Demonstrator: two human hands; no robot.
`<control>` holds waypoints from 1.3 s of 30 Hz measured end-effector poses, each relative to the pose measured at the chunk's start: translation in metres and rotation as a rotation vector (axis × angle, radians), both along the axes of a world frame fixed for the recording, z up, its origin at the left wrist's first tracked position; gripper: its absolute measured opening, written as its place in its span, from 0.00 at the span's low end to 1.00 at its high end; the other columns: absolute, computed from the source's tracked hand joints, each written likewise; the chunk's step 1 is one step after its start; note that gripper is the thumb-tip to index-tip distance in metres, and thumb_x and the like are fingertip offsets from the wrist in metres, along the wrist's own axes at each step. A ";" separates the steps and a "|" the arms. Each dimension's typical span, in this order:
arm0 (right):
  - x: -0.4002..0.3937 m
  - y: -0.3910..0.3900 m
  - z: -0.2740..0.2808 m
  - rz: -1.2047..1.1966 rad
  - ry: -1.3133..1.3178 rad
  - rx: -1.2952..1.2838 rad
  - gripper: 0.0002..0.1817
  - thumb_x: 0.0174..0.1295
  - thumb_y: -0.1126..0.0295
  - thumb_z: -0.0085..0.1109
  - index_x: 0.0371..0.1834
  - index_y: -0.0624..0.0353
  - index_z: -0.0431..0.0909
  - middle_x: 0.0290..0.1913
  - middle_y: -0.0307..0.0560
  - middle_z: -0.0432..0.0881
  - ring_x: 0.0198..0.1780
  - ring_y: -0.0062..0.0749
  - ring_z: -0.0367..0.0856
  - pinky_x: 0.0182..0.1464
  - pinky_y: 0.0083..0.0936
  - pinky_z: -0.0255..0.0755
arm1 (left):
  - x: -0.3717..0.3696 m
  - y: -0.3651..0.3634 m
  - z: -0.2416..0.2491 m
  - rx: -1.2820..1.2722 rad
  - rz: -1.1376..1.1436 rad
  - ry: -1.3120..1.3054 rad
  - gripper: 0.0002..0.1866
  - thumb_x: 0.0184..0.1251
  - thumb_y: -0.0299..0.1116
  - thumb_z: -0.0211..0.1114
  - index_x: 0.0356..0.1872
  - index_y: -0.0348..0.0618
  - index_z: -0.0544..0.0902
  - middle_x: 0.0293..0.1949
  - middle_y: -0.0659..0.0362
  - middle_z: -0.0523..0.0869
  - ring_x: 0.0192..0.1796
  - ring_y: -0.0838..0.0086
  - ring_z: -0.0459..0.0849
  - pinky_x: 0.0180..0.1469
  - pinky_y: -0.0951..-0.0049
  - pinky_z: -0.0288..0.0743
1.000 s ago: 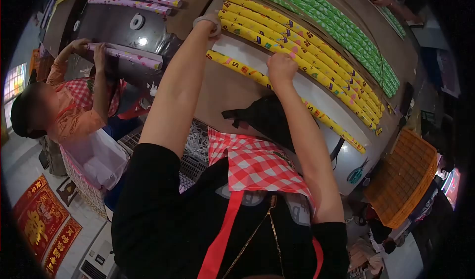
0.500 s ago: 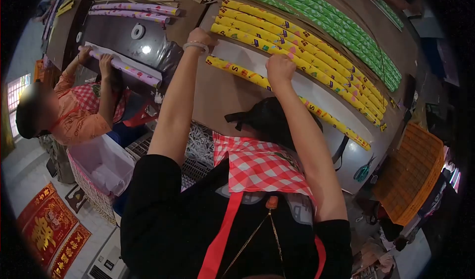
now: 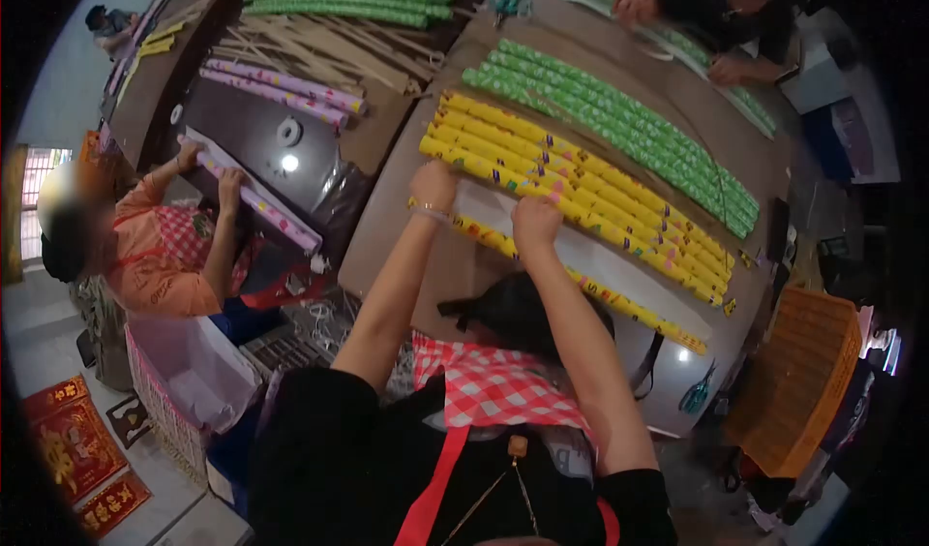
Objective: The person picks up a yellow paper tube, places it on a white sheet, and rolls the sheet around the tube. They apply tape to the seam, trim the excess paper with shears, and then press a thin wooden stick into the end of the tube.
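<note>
1. The brown table (image 3: 426,256) lay under both hands and ran far beyond them, its far right end fading into the dark edge of the view.
2. Beyond the fingers of both hands a row of yellow rolls (image 3: 600,188) lay side by side, with green rolls (image 3: 629,130) farther out still; the print on them was too small to read.
3. A white sheet (image 3: 619,265) stretched away to the right of the right hand, its near end hidden beneath that hand.
4. One yellow roll (image 3: 619,299) lay on the sheet's near edge, passing under both hands, its middle covered by them.
5. The left hand (image 3: 433,186) pressed down on the roll's left end; whether its fingers curled round it could not be told.
6. The right hand (image 3: 535,222) lay flat, palm down, on the roll, fingers spread rather than clenched.
</note>
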State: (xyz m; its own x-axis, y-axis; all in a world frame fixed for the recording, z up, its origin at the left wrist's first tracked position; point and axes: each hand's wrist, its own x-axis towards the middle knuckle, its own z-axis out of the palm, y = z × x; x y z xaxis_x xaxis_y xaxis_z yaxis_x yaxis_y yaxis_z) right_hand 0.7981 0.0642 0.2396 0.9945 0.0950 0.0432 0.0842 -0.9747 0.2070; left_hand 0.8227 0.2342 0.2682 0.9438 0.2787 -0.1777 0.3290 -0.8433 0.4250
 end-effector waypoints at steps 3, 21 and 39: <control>0.000 0.003 0.004 -0.036 0.042 0.027 0.08 0.46 0.63 0.52 0.17 0.52 0.79 0.21 0.44 0.78 0.25 0.32 0.78 0.22 0.29 0.68 | 0.003 0.007 -0.003 0.054 0.014 0.012 0.10 0.46 0.36 0.63 0.28 0.41 0.83 0.27 0.48 0.81 0.32 0.56 0.79 0.34 0.61 0.73; 0.002 -0.002 0.002 -0.019 0.084 0.129 0.09 0.44 0.64 0.52 0.19 0.55 0.80 0.25 0.48 0.80 0.29 0.36 0.80 0.27 0.31 0.71 | 0.010 0.038 -0.016 0.001 0.168 0.156 0.10 0.47 0.35 0.61 0.34 0.53 0.83 0.36 0.54 0.82 0.42 0.60 0.80 0.42 0.62 0.74; 0.001 -0.002 0.007 0.034 -0.004 0.004 0.09 0.46 0.65 0.52 0.16 0.56 0.78 0.20 0.45 0.77 0.21 0.33 0.79 0.18 0.28 0.69 | -0.027 -0.024 -0.025 -0.121 -0.222 -0.312 0.03 0.43 0.25 0.58 0.18 0.37 0.78 0.25 0.47 0.79 0.32 0.54 0.77 0.35 0.60 0.71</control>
